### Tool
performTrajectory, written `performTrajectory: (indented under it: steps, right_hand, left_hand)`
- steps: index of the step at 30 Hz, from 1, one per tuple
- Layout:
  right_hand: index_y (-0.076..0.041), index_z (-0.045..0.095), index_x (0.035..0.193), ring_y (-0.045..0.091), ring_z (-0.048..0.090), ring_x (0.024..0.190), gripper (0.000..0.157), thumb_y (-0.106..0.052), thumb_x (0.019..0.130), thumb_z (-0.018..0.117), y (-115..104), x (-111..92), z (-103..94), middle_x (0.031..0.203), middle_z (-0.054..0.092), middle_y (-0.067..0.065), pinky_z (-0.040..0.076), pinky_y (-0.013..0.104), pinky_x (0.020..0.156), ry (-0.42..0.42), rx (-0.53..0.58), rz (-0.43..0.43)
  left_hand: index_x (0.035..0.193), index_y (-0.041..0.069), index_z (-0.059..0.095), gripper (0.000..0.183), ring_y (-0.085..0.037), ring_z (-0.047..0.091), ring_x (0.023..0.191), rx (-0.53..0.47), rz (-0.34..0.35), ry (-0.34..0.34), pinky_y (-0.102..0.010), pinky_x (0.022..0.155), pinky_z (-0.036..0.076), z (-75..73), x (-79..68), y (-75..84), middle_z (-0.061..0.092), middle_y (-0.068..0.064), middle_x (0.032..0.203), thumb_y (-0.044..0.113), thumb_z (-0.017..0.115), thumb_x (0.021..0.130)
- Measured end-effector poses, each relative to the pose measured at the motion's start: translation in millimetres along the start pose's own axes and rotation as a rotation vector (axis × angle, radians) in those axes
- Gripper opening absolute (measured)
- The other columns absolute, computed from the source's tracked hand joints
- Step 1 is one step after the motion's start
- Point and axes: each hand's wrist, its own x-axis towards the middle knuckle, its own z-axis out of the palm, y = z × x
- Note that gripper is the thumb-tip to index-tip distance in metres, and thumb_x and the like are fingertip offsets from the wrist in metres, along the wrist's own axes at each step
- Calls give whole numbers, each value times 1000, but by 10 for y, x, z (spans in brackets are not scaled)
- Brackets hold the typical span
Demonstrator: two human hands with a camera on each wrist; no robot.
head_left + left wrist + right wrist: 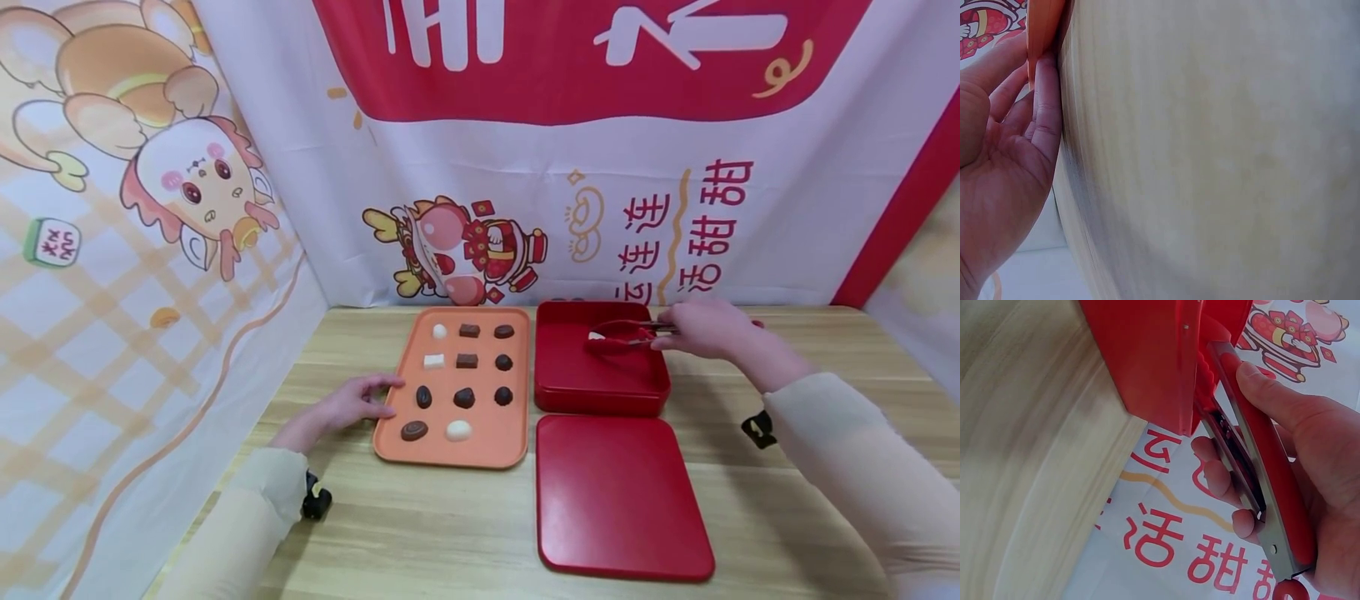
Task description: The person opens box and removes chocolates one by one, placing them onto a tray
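My right hand (701,327) grips red-and-metal tongs (1266,456), thumb along one arm and fingers round the other. The tongs' red tips reach inside a red square box (600,402), with a small white chocolate (596,336) between them. At the left rim of an orange tray (480,450), my left hand (352,402) holds the edge between thumb and fingers. Chocolates stand in rows on this tray, among them a white round one (458,431), a brown oval one (414,430) and a white rectangular one (434,361).
A flat red lid (618,500) lies on the wooden table (427,533), in front of the box. The tray stands just left of the box. Behind the table hangs a printed cloth (465,158), and another printed cloth (150,400) covers the left side.
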Motion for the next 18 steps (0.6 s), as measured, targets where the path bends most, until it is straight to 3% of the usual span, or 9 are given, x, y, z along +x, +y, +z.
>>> performTrajectory:
  steps: [5, 11, 18]
  right_hand:
    - [-9, 72, 93, 18, 53, 70, 27, -35, 85, 75, 15, -16, 43, 77, 59, -1, 47, 40, 65, 1, 35, 26]
    - [-5, 72, 106, 17, 57, 71, 37, -37, 86, 73, 20, -63, 67, 81, 64, -2, 50, 42, 68, -9, 86, 62]
    - [-2, 69, 113, 17, 62, 71, 43, -36, 86, 74, -39, -191, -22, 81, 67, 0, 52, 43, 68, 42, 84, 53]
  left_hand:
    - [137, 9, 56, 56, -22, 39, 76, 4, 1, 2, -32, 70, 36, 6, -3, -18, 49, -14, 128, 21, 76, 86]
    - [137, 6, 54, 56, -22, 38, 73, -7, 12, -12, -33, 66, 36, 12, -9, -28, 49, -13, 99, 19, 75, 86]
    - [138, 11, 55, 57, -22, 40, 76, -3, -13, -7, -33, 68, 37, 4, 20, -18, 51, -12, 117, 21, 76, 86]
